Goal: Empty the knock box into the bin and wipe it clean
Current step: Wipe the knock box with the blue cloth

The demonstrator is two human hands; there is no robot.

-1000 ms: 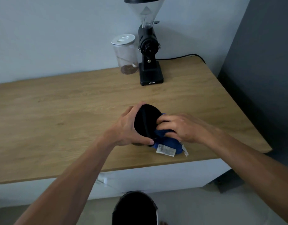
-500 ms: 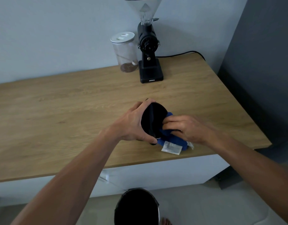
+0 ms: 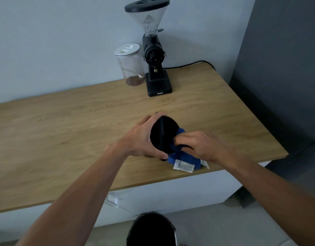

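Observation:
The round black knock box (image 3: 168, 130) lies tilted on its side on the wooden counter (image 3: 64, 132), its opening and knock bar facing me. My left hand (image 3: 142, 139) grips its rim from the left. My right hand (image 3: 197, 146) presses a blue cloth (image 3: 183, 157) against the lower right of the opening; its fingertips are inside the cloth. A white label hangs from the cloth near the counter's front edge. The black bin (image 3: 151, 229) stands on the floor below, directly under my arms.
A black coffee grinder (image 3: 155, 68) with a clear hopper stands at the back of the counter, its cable running right. A clear jar (image 3: 131, 65) with a white lid is beside it. A dark grey wall (image 3: 281, 68) borders the counter's right side.
Both hands, the knock box and the cloth have shifted slightly right and away from me on the counter. The cloth has moved a little within the opening.

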